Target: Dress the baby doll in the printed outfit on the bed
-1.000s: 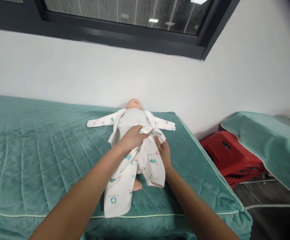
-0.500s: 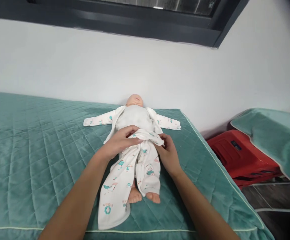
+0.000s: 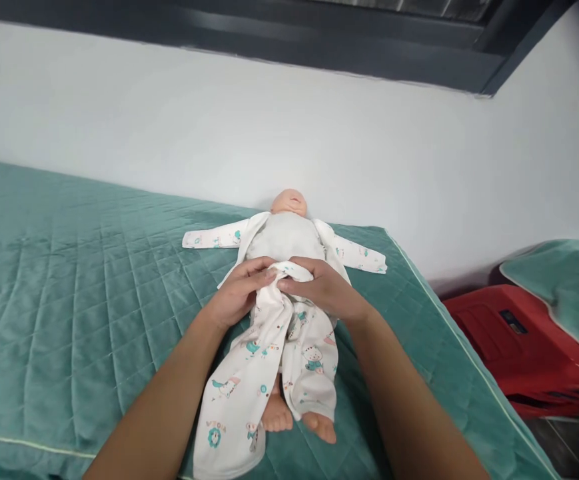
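Note:
A baby doll [image 3: 289, 202] lies on its back, head toward the wall, feet toward me. It wears an open white printed top [image 3: 214, 237] with both sleeves spread out. White printed baby pants [image 3: 312, 360] cover one of its legs, with the foot showing below the cuff. The other pant leg hangs loose and flat beside the bare foot. At the doll's waist, my left hand [image 3: 242, 287] pinches the bunched waistband from the left. Opposite it, my right hand [image 3: 326, 288] is closed on the same waistband, thumb on top.
A green quilted bed cover [image 3: 94, 300] lies under the doll, its piped edge running down the right. Behind rises a white wall [image 3: 169, 120] below a dark window frame [image 3: 319, 47]. To the right, a red plastic object [image 3: 529, 347] sits partly under green fabric [image 3: 564, 280].
My right hand has moved from the side of the pants up onto the waistband, near my left hand. The waistband is now bunched between both hands. The view has shifted slightly.

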Action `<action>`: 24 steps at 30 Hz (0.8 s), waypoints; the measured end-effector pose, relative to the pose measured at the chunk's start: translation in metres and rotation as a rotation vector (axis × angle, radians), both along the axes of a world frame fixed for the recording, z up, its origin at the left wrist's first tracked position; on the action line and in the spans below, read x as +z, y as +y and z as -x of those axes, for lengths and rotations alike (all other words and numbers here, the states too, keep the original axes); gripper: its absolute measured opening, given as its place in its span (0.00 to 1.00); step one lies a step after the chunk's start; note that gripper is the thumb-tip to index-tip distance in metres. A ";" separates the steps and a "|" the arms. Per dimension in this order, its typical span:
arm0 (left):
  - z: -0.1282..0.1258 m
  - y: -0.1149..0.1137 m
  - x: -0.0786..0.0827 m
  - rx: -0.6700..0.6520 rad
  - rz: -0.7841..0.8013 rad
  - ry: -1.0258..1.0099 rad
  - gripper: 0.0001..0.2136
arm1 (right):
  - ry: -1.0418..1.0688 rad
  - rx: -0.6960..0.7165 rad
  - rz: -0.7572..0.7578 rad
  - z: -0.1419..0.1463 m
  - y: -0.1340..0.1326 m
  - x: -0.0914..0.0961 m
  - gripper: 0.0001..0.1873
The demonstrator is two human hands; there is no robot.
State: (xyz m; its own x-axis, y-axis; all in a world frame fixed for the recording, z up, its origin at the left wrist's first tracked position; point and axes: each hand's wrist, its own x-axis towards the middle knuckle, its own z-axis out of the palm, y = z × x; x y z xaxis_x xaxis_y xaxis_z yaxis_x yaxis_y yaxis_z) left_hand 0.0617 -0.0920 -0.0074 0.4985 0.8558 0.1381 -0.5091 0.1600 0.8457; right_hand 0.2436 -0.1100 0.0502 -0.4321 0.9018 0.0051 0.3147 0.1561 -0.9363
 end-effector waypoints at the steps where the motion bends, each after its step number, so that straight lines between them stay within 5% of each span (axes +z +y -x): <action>1: 0.001 0.000 0.000 -0.028 -0.001 0.020 0.12 | 0.105 -0.013 0.038 -0.002 0.001 -0.007 0.14; 5: 0.005 -0.003 0.006 -0.172 -0.055 0.112 0.19 | 0.468 -0.106 0.214 -0.013 0.002 -0.026 0.15; 10: 0.010 -0.006 0.012 -0.286 -0.032 0.288 0.17 | 0.589 -0.157 0.322 -0.019 -0.001 -0.029 0.19; 15: 0.008 -0.004 0.000 -0.053 0.048 0.127 0.15 | 0.489 -0.049 0.329 -0.014 -0.007 -0.017 0.22; 20: 0.000 -0.005 -0.004 0.116 0.133 -0.075 0.14 | -0.003 0.192 0.259 -0.003 -0.015 -0.004 0.21; 24: -0.001 -0.006 -0.004 0.198 0.126 0.048 0.17 | 0.105 0.040 0.251 0.001 -0.016 -0.015 0.19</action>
